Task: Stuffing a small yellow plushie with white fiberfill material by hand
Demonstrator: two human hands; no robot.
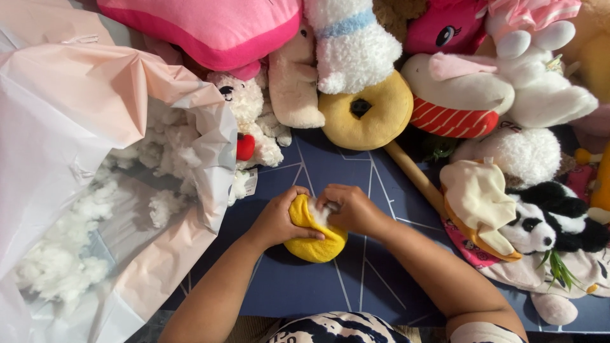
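Fingers of right hand (pixel 348 208) vanish inside yellow plush (pixel 316 244), left hand (pixel 277 220) gripping.

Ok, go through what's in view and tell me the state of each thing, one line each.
Yellow plush: on the blue mat, open at the top, white stuffing showing.
Left hand: gripping the plush's open edge.
Right hand: fingers pressed into the opening.
Plastic bag: open, loose white stuffing inside.
Donut plush: lying flat.
Panda plush: lying on its side.

left hand (pixel 274 219): fingers curled (gripping) | right hand (pixel 349 208): fingers pinched
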